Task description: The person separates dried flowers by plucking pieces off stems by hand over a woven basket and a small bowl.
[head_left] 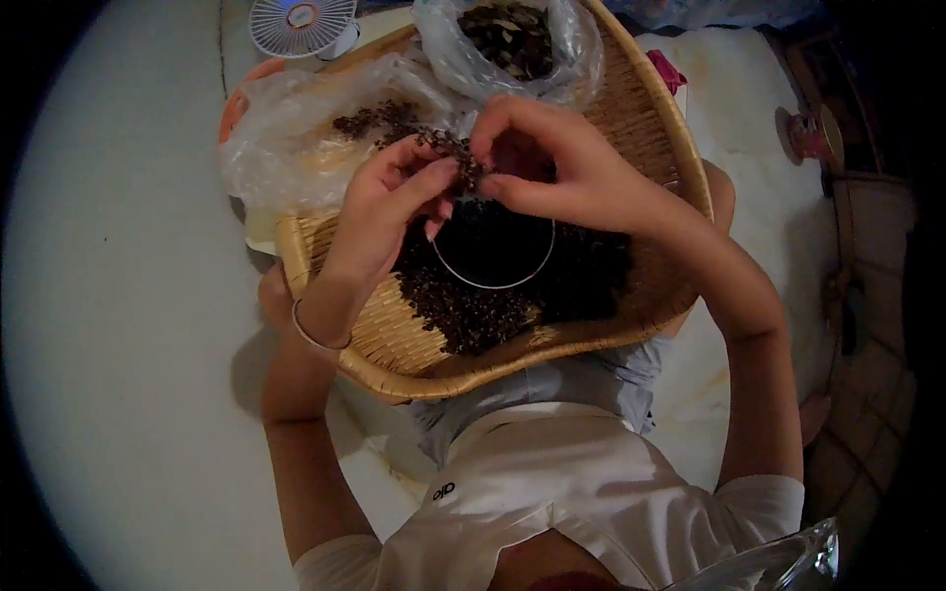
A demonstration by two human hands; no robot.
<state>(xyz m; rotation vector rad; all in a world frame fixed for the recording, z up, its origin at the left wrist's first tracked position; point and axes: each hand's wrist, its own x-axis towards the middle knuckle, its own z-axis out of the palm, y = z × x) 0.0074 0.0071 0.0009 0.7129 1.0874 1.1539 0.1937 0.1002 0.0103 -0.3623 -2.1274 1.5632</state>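
My left hand (386,197) is closed around a dark dried seed cluster (453,153) on thin stems. My right hand (557,163) pinches with thumb and forefinger at the right end of that cluster; what lies between those fingertips is too small to make out. Just below both hands a dark bowl (496,286) with a pale rim sits on the woven tray (370,335). Small dark grains (473,320) are heaped around the bowl. Beyond my left hand, more dried clusters (379,120) lie on a clear plastic bag (286,138).
The tray rests across my lap. At its far end stands an open plastic bag (581,59) of dark, flat dried pieces (507,39). A small white fan (302,25) is at the far left. A spool-like object (813,136) lies at the right.
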